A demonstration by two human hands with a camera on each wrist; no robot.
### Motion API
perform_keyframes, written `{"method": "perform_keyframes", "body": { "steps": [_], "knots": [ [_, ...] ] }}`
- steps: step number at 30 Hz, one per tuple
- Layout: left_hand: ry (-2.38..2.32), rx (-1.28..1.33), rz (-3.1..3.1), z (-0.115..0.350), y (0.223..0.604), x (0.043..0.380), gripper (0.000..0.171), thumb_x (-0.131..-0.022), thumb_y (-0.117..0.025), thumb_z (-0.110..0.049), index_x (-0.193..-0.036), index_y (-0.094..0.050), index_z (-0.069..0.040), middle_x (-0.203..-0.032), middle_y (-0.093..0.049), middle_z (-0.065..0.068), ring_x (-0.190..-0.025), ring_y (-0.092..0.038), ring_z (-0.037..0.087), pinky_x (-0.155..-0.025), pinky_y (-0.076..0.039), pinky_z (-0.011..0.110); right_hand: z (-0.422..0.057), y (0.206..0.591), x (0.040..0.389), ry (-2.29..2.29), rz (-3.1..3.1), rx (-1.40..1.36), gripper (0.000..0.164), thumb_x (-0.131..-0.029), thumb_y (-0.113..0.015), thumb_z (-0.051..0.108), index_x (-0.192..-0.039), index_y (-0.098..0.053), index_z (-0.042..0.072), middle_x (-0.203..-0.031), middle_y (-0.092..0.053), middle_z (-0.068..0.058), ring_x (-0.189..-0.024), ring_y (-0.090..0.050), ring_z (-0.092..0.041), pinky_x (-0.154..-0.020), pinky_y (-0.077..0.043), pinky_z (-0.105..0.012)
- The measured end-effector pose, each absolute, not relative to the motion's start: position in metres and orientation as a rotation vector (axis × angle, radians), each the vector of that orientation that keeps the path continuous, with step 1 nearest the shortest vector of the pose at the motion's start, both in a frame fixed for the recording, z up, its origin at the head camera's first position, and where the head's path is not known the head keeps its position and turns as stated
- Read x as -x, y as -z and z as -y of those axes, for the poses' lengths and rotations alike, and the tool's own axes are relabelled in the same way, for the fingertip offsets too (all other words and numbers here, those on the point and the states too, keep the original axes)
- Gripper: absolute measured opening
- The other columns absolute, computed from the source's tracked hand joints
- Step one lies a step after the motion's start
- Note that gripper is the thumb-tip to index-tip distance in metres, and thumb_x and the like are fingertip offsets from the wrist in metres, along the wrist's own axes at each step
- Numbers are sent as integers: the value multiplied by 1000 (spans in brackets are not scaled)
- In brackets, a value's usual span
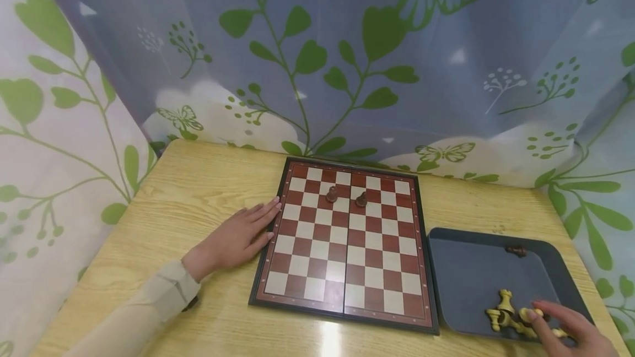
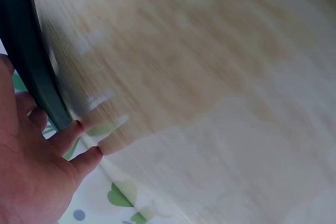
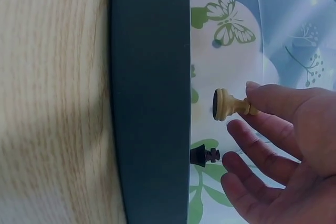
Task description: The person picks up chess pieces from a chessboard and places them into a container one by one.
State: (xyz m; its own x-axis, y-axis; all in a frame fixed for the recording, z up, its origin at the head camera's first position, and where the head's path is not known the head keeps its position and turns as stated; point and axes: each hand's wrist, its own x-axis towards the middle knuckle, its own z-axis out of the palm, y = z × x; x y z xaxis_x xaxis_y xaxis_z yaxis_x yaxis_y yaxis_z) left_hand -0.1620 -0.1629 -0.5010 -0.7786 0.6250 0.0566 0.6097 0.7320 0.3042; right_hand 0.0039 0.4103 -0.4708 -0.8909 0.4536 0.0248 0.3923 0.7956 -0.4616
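Note:
My right hand [image 1: 575,329] pinches a pale yellow chess piece [image 3: 227,104] by its upper part between thumb and fingers, at the near right corner of the grey tray [image 1: 461,269]. Its round dark-bottomed base shows in the right wrist view; its top is hidden by the thumb. Other yellow chess pieces [image 1: 505,302] lie jumbled beside that hand. My left hand [image 1: 237,238] rests with extended fingers at the left edge of the red and white chessboard [image 1: 323,233]. Two dark brown chess pieces, one [image 1: 331,194] left of the fold and one [image 1: 361,199] right of it, stand toward its far side.
A dark chess piece [image 1: 516,250] lies toward the tray's far side. The tray stands close against the board's right edge. Both are on a light wooden table [image 1: 198,180], with a leaf-patterned curtain [image 1: 322,59] behind and at the sides.

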Motion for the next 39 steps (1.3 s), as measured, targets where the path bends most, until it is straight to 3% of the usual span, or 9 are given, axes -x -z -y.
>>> {"method": "perform_keyframes", "body": {
  "steps": [8, 16, 19, 23, 28, 31, 35, 37, 39],
  "knots": [
    [-471, -1026, -2873, 164, 501, 161, 61, -110, -38, -40, -163, -24, -13, -170, -17, 1, -149, -34, 39, -120, -31, 59, -401, 470, -6, -831, 2825, 884, 46, -102, -63, 26, -129, -62, -11, -133, -55, -38, -119, -51, -57, -92, -45, -69],
    [-469, -1024, -2871, 165, 502, 160, 60, -110, -39, -40, -162, -24, -13, -170, -17, 1, -149, -34, 38, -120, -31, 58, -401, 476, -10, -829, 2797, 786, 45, -103, -62, 27, -128, -63, -10, -131, -57, -37, -113, -54, -52, -90, -46, -71],
    [-471, -1030, -2875, 165, 502, 160, 61, -110, -39, -39, -162, -25, -12, -170, -18, 2, -149, -35, 39, -120, -31, 59, -396, 475, -11, -796, 2756, 714, 37, -100, -66, 22, -123, -68, -7, -123, -63, -33, -93, -64, -14, -84, -49, -67],
    [-476, -1034, -2882, 165, 503, 160, 61, -110, -40, -39, -162, -25, -12, -170, -19, 3, -148, -35, 40, -120, -32, 59, -386, 471, -10, -736, 2730, 620, 26, -97, -70, 17, -115, -73, -2, -104, -72, -25, -74, -33, 25, -76, -52, -57],
    [-488, -1047, -2889, 164, 503, 159, 61, -110, -42, -38, -162, -27, -10, -169, -21, 4, -147, -37, 41, -119, -33, 60, -375, 462, -6, -772, 2769, 553, 26, -100, -68, 25, -115, -76, 6, -97, -72, -3, -75, -39, 24, -70, -55, -29],
    [-497, -1047, -2894, 164, 503, 159, 61, -109, -42, -37, -161, -27, -10, -169, -21, 5, -147, -37, 42, -118, -33, 60, -366, 454, 1, -838, 2838, 519, 34, -102, -64, 35, -121, -74, 10, -109, -71, -3, -90, -58, 7, -68, -54, -20],
    [-492, -1051, -2896, 163, 503, 159, 61, -110, -42, -37, -162, -26, -10, -169, -21, 5, -147, -37, 42, -118, -33, 61, -349, 445, 17, -954, 2921, 368, 41, -104, -58, 39, -130, -68, 9, -130, -64, -19, -113, -59, -32, -87, -56, -48],
    [-484, -1050, -2894, 162, 501, 160, 61, -110, -41, -38, -162, -25, -11, -169, -21, 4, -147, -36, 41, -118, -33, 61, -338, 444, 27, -978, 2912, 263, 37, -104, -60, 37, -130, -69, 11, -130, -65, -17, -116, -59, -21, -93, -52, -50],
    [-477, -1048, -2888, 161, 500, 160, 61, -110, -40, -39, -162, -25, -11, -170, -20, 4, -148, -36, 41, -119, -33, 60, -327, 443, 36, -1003, 2890, 160, 33, -102, -63, 34, -128, -71, 14, -129, -66, -13, -112, -56, -1, -94, -52, -40]
  ]
}}
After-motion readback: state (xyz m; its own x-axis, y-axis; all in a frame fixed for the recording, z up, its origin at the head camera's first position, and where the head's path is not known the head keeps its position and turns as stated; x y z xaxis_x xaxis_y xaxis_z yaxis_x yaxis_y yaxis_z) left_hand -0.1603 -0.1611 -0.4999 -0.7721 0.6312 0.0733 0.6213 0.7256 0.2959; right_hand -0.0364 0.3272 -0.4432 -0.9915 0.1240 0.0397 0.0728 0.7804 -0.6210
